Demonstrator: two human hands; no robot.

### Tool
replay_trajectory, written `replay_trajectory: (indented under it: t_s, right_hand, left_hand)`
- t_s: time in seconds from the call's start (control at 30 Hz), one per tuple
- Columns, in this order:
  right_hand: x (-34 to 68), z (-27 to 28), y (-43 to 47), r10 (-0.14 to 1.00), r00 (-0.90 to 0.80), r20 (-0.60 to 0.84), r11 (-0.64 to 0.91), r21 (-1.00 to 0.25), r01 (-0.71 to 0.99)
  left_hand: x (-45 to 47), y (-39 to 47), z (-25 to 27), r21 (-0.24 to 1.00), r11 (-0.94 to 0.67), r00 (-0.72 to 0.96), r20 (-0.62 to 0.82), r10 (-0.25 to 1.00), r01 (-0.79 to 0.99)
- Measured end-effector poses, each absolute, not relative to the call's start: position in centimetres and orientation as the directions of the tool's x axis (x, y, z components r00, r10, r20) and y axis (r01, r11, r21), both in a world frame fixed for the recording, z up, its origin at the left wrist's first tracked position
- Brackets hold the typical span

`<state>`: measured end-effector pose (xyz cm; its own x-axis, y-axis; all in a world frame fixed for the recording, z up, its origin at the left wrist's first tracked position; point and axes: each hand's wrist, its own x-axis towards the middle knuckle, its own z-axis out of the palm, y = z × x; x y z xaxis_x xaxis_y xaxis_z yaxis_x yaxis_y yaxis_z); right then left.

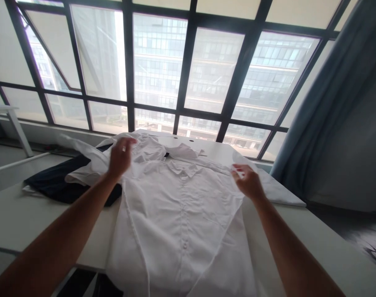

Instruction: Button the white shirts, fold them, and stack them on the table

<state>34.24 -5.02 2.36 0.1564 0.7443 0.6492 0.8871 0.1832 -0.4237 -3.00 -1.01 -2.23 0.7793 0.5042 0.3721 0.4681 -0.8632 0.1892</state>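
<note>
A white button-up shirt [183, 206] is spread front side up, its collar [184, 170] towards the window and its lower part reaching past the near table edge. At its left shoulder side, my left hand [121, 156] is closed with curled fingers on the white cloth, slightly blurred. Across from it, my right hand [249, 180] pinches the cloth by the right shoulder between thumb and fingers. Both hands are raised a little above the table. Blurred white fabric trails beyond each hand; which parts are sleeves I cannot tell fully.
More crumpled white clothes [147, 146] lie behind the shirt on the white table [277, 235]. A dark navy garment [58, 179] lies at the left. Framed windows [160, 62] stand behind, with a blue-grey curtain [311, 111] at the right and another white table [16, 123] at far left.
</note>
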Motion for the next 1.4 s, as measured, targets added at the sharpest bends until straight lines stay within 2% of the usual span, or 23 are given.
replay_trajectory:
  t_s: [0.03,0.1,0.2,0.33,0.7,0.8,0.87,0.97,1.03,1.2,1.3,1.4]
  right_hand:
    - [31.8,2.1,-5.4,0.800,0.065,0.597,0.238,-0.415,0.878]
    - [27.3,1.1,-6.6,0.914,-0.141,0.380,0.311,-0.436,0.844]
    - [22.3,-0.5,-8.1,0.933,-0.311,0.183,0.358,-0.357,0.863]
    - [19.8,-1.9,-8.4,0.949,-0.285,0.137,0.311,-0.234,0.921]
    - [18.0,-1.8,-9.3,0.975,-0.197,0.102,0.210,-0.145,0.967]
    - [18.6,-1.8,-8.8,0.970,-0.210,0.124,0.235,-0.250,0.939]
    - [19.3,-1.8,-8.4,0.973,-0.206,0.103,0.230,-0.429,0.873]
    - [20.2,-1.9,-7.8,0.977,-0.188,0.097,0.200,-0.723,0.661]
    - [20.4,-2.0,-7.6,0.974,-0.168,0.153,0.219,-0.827,0.517]
    - [20.0,-2.5,-7.5,0.973,-0.144,0.180,0.224,-0.893,0.391]
    - [19.8,-2.7,-7.7,0.974,-0.163,0.158,0.212,-0.885,0.415]
    - [19.9,-2.7,-8.0,0.972,-0.210,0.102,0.194,-0.855,0.482]
  left_hand:
    - [-2.9,-1.2,-2.5,0.192,-0.858,0.776,0.367,0.513,0.477]
    - [-2.2,-1.7,-3.3,0.196,-0.848,0.769,0.357,0.530,0.493]
    - [-0.6,-2.5,-4.2,0.191,-0.833,0.764,0.334,0.552,0.519]
    - [0.5,-2.9,-4.0,0.180,-0.788,0.735,0.287,0.615,0.589]
    - [0.6,-2.2,-4.2,0.297,-0.748,0.691,0.288,0.663,0.594]
    - [0.7,-2.7,-3.9,0.283,-0.734,0.673,0.294,0.679,0.617]
    - [1.0,-3.2,-3.6,0.283,-0.732,0.662,0.311,0.681,0.620]
    - [1.4,-3.9,-3.0,0.324,-0.762,0.676,0.353,0.647,0.560]
    - [1.7,-4.0,-2.8,0.377,-0.769,0.671,0.380,0.637,0.517]
    - [1.7,-3.8,-3.0,0.518,-0.744,0.652,0.397,0.646,0.422]
    - [1.5,-3.7,-3.4,0.561,-0.722,0.647,0.383,0.660,0.405]
    - [1.5,-3.7,-3.8,0.553,-0.716,0.639,0.376,0.671,0.426]
